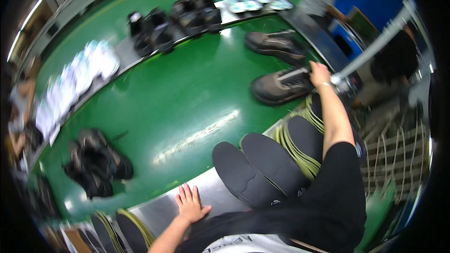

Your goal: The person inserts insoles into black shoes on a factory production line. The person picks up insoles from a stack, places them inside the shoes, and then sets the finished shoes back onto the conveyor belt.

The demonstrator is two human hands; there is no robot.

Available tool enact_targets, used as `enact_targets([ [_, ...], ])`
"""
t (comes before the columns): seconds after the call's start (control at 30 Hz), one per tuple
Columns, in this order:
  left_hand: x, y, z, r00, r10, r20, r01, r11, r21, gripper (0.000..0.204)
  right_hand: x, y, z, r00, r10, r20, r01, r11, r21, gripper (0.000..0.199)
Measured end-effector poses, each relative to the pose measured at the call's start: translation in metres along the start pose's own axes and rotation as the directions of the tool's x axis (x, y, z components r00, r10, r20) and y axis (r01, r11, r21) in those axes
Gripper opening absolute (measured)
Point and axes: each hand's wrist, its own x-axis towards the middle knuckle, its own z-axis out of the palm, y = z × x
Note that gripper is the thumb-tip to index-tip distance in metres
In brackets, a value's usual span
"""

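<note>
My left hand lies flat on the metal ledge along the near side, fingers spread, holding nothing. My right arm reaches out to the far right. There my right hand has its fingers curled at the heel end of a brown-and-black shoe, which rests on the green conveyor belt. A matching brown shoe lies just beyond it. Between my arms, dark grey insoles lie on the ledge, next to stacked insoles with yellow-green edges.
Dark shoes sit on the belt at left. White shoes and black shoes line the far ledge. More insoles stand at lower left. A grey post and a person in grey are at right.
</note>
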Motion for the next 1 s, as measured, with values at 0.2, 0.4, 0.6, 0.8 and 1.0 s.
enact_targets([
  [0.2, -0.011, 0.003, -0.025, 0.995, -0.035, 0.090, 0.036, 0.999, -0.011, 0.090, 0.035, 0.035, 0.055, 0.909, -0.226, 0.350, 0.043, 0.887, 0.461, 0.074],
  [0.4, -0.014, 0.001, -0.018, 0.995, -0.028, 0.097, 0.033, 0.998, -0.048, 0.088, 0.074, 0.078, 0.144, 0.966, -0.028, 0.258, 0.039, 0.998, -0.040, 0.036],
  [0.6, -0.011, 0.001, -0.031, 0.980, -0.036, 0.196, 0.051, 0.996, -0.075, 0.087, 0.126, 0.081, 0.165, 0.993, -0.116, -0.012, 0.114, 0.990, -0.085, 0.045],
  [0.8, -0.010, 0.002, -0.032, 0.978, -0.042, 0.203, 0.053, 0.997, -0.050, 0.088, 0.144, 0.082, 0.227, 0.928, 0.227, 0.297, -0.165, 0.962, -0.219, 0.065],
  [1.0, -0.009, 0.007, -0.030, 0.982, -0.047, 0.185, 0.056, 0.997, -0.044, 0.087, 0.143, 0.055, 0.225, 0.996, 0.086, 0.024, -0.088, 0.991, 0.103, 0.075],
])
